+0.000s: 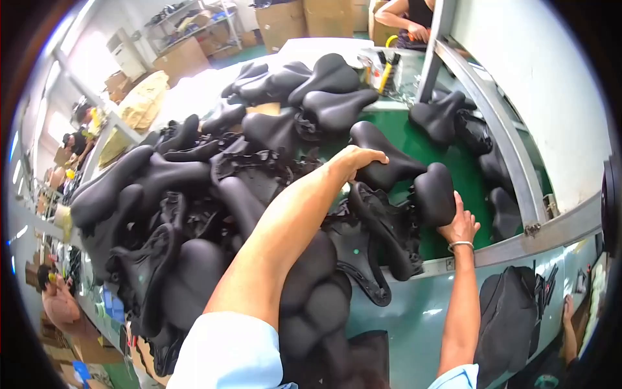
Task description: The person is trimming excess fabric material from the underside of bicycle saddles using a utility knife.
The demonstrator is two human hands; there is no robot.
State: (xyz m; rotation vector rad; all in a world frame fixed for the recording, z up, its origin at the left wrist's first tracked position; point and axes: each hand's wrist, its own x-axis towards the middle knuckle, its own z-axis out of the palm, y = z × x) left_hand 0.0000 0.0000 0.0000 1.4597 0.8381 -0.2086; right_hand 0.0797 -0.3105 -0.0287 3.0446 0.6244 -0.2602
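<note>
Black bicycle saddles with smooth padded tops lie in a large heap around my hands. My left hand (355, 161) is closed on the end of one black saddle (382, 152), its thumb lying across the top. Beside that saddle's narrow end stands another saddle (435, 194). My right hand (460, 224), with a light bracelet at the wrist, holds this one by its lower right side. Part of the right hand's grip is hidden behind the saddle. An upturned saddle (389, 227) between my hands shows its ragged underside.
A metal frame (518, 149) borders the green work surface (463, 172) on the right, with more saddles along it. A container of tools (387, 70) stands at the back. Another person's arm (405, 23) shows behind it. Dark flat pieces (508, 318) lie at lower right.
</note>
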